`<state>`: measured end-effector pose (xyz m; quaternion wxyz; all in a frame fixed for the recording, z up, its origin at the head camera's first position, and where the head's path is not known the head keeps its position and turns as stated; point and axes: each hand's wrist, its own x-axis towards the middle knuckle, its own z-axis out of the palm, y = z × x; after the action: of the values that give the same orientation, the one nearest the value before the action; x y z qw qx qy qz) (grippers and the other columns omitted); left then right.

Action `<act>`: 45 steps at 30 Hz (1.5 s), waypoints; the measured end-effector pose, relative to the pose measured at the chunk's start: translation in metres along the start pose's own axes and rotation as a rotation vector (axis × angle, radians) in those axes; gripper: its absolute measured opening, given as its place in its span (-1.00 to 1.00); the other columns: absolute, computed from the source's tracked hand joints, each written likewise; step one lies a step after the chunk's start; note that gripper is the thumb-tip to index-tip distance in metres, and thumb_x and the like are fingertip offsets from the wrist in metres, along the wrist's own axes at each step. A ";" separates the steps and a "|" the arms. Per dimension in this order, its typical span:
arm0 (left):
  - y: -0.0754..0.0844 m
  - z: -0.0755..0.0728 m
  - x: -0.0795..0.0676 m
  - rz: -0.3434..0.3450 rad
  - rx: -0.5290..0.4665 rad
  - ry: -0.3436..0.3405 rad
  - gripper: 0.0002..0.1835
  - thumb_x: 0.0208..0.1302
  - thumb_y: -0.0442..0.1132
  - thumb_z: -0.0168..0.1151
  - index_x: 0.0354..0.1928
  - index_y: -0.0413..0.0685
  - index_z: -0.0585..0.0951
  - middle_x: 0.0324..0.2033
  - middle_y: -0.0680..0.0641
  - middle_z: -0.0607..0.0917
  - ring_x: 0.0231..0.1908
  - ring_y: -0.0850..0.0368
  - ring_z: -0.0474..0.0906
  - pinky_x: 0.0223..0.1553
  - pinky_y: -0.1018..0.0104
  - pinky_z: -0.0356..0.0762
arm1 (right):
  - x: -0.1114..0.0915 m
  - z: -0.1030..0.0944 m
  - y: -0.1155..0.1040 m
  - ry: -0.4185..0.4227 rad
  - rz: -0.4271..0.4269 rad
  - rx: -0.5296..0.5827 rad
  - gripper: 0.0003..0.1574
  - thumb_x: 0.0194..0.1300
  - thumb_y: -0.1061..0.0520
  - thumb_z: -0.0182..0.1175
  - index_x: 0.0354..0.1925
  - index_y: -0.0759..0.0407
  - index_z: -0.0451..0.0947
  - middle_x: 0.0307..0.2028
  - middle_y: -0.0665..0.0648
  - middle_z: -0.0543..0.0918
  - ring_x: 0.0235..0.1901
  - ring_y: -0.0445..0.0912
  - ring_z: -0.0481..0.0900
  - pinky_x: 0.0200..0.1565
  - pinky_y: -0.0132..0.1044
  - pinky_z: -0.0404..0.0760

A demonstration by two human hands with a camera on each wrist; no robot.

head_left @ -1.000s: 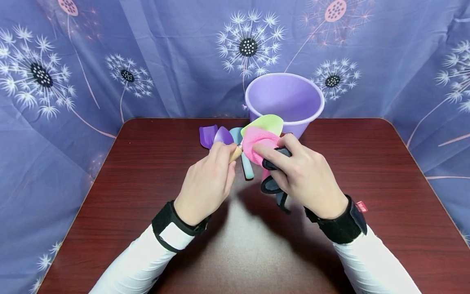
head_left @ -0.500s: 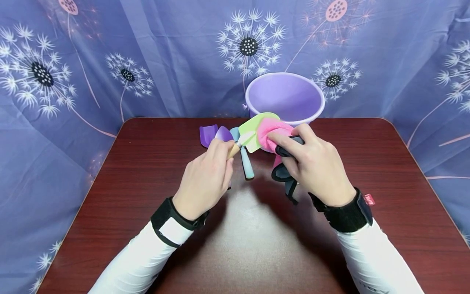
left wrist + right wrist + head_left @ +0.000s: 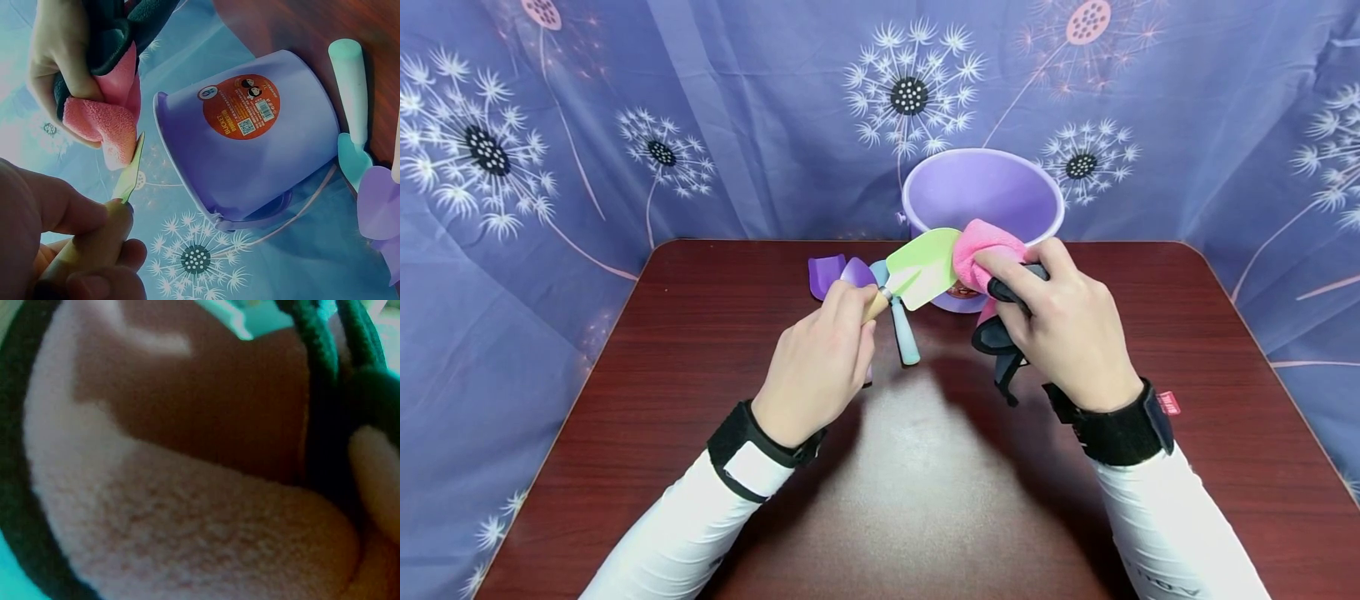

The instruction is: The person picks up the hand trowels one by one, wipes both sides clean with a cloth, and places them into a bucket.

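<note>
My left hand [image 3: 816, 358] grips the wooden handle of a small trowel [image 3: 928, 262] with a light green blade, held above the table and pointing right. In the left wrist view, thumb and fingers curl round the pale handle [image 3: 94, 240]. A pink fleecy cloth [image 3: 988, 246] with dark grey, black-edged parts is bunched in my right hand [image 3: 1063, 329]. The cloth meets the blade's far end. Up close in the right wrist view, the cloth [image 3: 187, 525] fills most of the frame and hides the trowel's blade.
Behind the trowel and cloth stands a purple bucket [image 3: 294, 137] with an orange label. Left of it, on the dark red-brown table [image 3: 700, 350], lie a trowel with a light blue handle [image 3: 906, 335] and purple tool heads [image 3: 826, 277]. A patterned curtain [image 3: 775, 125] hangs behind.
My right hand has slid the cloth rightward and slightly up along the trowel blade, from near the handle to the tip, uncovering the blade. The left hand has barely moved.
</note>
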<state>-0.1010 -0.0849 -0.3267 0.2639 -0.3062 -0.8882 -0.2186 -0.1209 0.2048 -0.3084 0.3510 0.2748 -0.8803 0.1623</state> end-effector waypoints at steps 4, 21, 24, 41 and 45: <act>0.000 0.000 0.000 -0.008 -0.005 -0.007 -0.70 0.50 -0.33 0.11 0.19 -0.25 0.48 -0.21 -0.14 0.52 -0.55 0.06 0.43 -0.66 0.18 0.43 | -0.001 0.000 0.000 0.025 0.008 0.004 -0.44 0.28 0.31 0.25 0.20 -0.07 0.69 -0.15 0.26 0.53 -0.59 0.05 0.47 -0.63 0.07 0.45; 0.001 0.002 0.001 -0.010 0.011 0.009 -0.67 0.51 -0.35 0.13 0.23 -0.29 0.47 -0.16 -0.18 0.53 -0.51 0.04 0.48 -0.62 0.16 0.50 | -0.003 0.002 -0.023 -0.045 -0.058 -0.040 -0.54 0.35 0.20 0.37 0.17 -0.10 0.64 -0.22 0.20 0.48 -0.66 0.04 0.39 -0.69 0.02 0.46; 0.002 0.003 0.001 -0.002 0.012 0.010 -0.67 0.52 -0.34 0.12 0.23 -0.29 0.47 -0.16 -0.18 0.51 -0.50 0.03 0.48 -0.62 0.16 0.51 | -0.004 0.003 -0.029 -0.075 -0.088 -0.025 -0.49 0.29 0.25 0.37 0.17 -0.08 0.65 -0.25 0.18 0.45 -0.61 0.01 0.39 -0.68 -0.02 0.47; 0.003 0.002 0.000 -0.007 0.007 0.010 -0.65 0.53 -0.32 0.13 0.25 -0.32 0.47 -0.12 -0.21 0.53 -0.49 -0.01 0.52 -0.58 0.12 0.57 | -0.006 0.011 -0.045 -0.115 -0.158 0.121 -0.59 0.33 0.22 0.33 0.11 -0.09 0.66 -0.21 0.13 0.47 -0.50 -0.05 0.43 -0.56 -0.13 0.53; 0.003 0.002 0.000 -0.004 -0.001 0.014 -0.65 0.52 -0.32 0.15 0.24 -0.32 0.48 -0.13 -0.21 0.54 -0.52 0.00 0.51 -0.60 0.13 0.55 | -0.004 0.011 -0.044 -0.094 -0.164 0.142 -0.55 0.31 0.24 0.26 0.13 -0.08 0.67 -0.19 0.14 0.49 -0.51 -0.05 0.43 -0.57 -0.13 0.51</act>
<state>-0.0999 -0.0815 -0.3275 0.2697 -0.3028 -0.8868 -0.2218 -0.0978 0.1661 -0.3152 0.3013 0.3772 -0.8567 0.1818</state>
